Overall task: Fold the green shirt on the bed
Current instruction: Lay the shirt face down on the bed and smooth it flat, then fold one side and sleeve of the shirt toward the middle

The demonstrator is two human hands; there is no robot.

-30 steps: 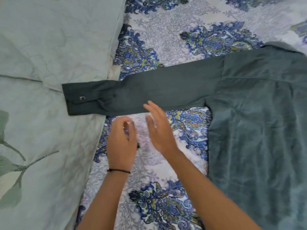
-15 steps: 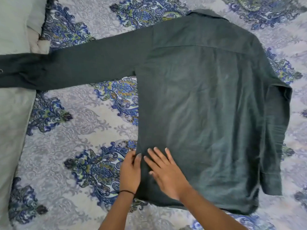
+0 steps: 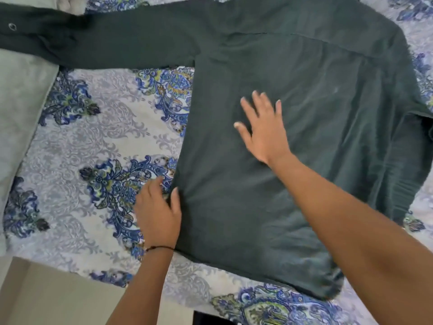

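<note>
The dark green shirt (image 3: 316,95) lies back-up and flat on the patterned bed sheet (image 3: 98,141). Its left sleeve (image 3: 112,41) stretches straight out to the left, with the buttoned cuff at the frame's edge. The right sleeve is folded in along the right side. My right hand (image 3: 263,127) lies flat with spread fingers on the middle of the shirt's back. At the shirt's left side edge rests my left hand (image 3: 158,214), its thumb on the fabric and its fingers on the sheet; it grips nothing that I can see.
A pale green quilt (image 3: 21,109) lies along the left, under the cuff. The bed's near edge and beige floor (image 3: 54,299) show at the bottom left. A dark object (image 3: 210,319) sits at the bottom edge.
My right hand has slid up from the shirt's lower left corner to the middle of its back. The left hand stays by the side edge. The view has come closer to the shirt.
</note>
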